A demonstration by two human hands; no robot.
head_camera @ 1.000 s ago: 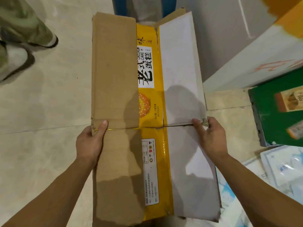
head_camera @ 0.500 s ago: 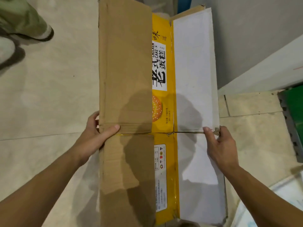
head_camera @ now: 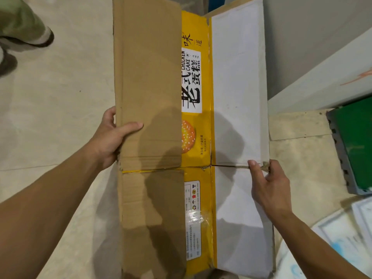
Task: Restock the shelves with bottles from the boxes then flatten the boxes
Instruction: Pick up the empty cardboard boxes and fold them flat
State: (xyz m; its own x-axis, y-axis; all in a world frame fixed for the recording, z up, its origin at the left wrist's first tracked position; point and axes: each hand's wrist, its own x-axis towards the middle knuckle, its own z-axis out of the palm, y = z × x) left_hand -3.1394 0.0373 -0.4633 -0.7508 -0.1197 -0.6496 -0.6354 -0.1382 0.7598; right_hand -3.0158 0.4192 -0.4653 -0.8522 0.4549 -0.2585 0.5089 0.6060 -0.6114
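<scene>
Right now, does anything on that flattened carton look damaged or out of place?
Minor wear only. The carton is frayed at the seam corner by the right hand, and its brown flap is creased near the left hand.

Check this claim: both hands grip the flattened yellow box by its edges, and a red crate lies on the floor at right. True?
No: the head view shows the crate is green, not red. The left hand and right hand do grip the box edges.
</scene>
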